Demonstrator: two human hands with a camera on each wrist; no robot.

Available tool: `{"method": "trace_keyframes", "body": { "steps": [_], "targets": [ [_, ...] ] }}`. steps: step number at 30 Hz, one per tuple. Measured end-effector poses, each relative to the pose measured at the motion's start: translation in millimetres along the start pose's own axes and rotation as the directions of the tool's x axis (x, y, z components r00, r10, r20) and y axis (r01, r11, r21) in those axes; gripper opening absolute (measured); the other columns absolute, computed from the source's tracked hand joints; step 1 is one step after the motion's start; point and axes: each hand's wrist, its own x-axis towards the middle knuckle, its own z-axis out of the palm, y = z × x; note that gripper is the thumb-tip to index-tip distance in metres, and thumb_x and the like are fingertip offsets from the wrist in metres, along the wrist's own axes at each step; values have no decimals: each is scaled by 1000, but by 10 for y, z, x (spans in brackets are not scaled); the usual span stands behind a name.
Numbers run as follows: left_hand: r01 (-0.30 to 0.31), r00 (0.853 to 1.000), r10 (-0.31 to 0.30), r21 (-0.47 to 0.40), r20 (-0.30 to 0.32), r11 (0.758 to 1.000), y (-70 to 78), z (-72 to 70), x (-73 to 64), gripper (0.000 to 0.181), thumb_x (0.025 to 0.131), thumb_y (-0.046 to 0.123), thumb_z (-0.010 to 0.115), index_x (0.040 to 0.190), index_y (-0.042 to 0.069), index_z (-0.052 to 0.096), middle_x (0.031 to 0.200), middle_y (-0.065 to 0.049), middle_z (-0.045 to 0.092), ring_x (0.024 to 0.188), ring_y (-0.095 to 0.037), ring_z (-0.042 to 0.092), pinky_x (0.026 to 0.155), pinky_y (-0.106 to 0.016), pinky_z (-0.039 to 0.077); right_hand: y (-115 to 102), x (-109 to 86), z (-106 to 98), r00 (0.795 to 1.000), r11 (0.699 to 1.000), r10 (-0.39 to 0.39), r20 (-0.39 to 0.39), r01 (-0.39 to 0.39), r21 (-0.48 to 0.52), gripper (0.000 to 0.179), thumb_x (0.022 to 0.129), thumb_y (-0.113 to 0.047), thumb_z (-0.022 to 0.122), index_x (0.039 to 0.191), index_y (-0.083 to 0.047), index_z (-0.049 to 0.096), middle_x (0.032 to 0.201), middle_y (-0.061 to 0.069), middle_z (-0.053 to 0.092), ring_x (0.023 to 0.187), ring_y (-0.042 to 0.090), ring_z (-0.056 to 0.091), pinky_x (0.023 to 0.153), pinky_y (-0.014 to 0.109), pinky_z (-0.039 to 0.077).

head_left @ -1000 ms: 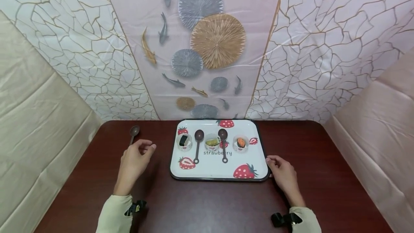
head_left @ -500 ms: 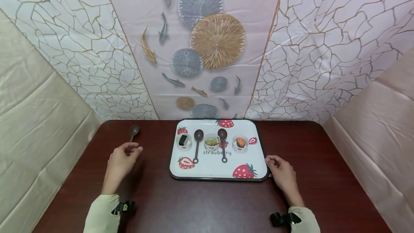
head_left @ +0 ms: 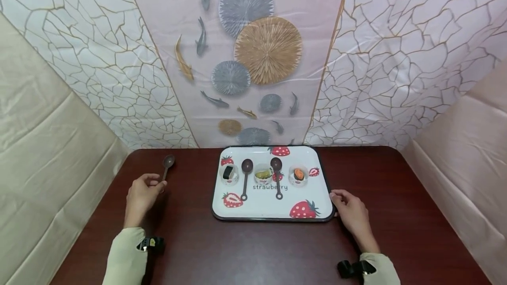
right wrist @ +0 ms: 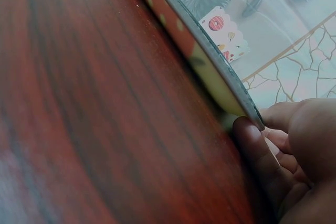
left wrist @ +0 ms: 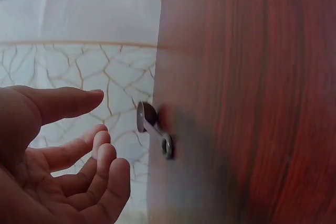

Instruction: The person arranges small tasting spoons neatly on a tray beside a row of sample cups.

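Note:
A brown spoon [head_left: 168,164] lies on the table at the far left. My left hand [head_left: 141,196] hovers just in front of its handle. In the left wrist view a gap shows between thumb and fingers of the left hand [left wrist: 79,150], and the spoon [left wrist: 149,116] lies beyond them, apart. My right hand [head_left: 352,214] pinches the right rim of a white strawberry tray [head_left: 265,210], as the right wrist view shows with fingers [right wrist: 249,132] on the rim. On the tray lie two more brown spoons [head_left: 245,184], [head_left: 278,184].
Three small patterned cups [head_left: 229,175], [head_left: 263,174], [head_left: 298,176] holding toy-like sushi pieces stand on the tray among the spoons. The dark wooden table [head_left: 237,250] meets a patterned cloth backdrop [head_left: 245,78] behind the tray. Beige cloth walls [head_left: 51,166] rise at both sides.
My left hand has moved left and come down to the spoon's handle end. The right hand stays at the tray's rim. The head view has shifted slightly.

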Motion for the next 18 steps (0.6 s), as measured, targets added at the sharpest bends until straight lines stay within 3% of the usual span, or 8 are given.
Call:
{"method": "trace_keyframes", "body": {
  "steps": [5,13,18],
  "targets": [
    [46,999,-47,12,19,999,-67,-12,61,48,101,30,69,135,-3,62,122,-26,69,109,-44,65,97,-62,45,-7,17,5,1000,1000,-4,-4,4,-8,41,109,-38,58,134,-7,70,94,6,73,67,11,68,74,34,47],
    [95,985,-108,97,132,991,-158,-6,137,59,101,39,67,135,-9,57,126,-28,65,112,-45,62,97,-60,46,-8,15,25,1000,1000,2,5,-2,-3,40,110,-36,56,133,-7,70,93,6,73,67,12,67,70,32,46],
    [100,984,-113,100,136,990,-175,43,154,54,101,37,66,128,-10,60,121,-27,66,108,-44,62,93,-59,47,0,8,6,1000,1000,0,4,0,-9,42,110,-37,55,133,-5,69,91,5,72,67,13,66,70,34,45]
  ]
}}
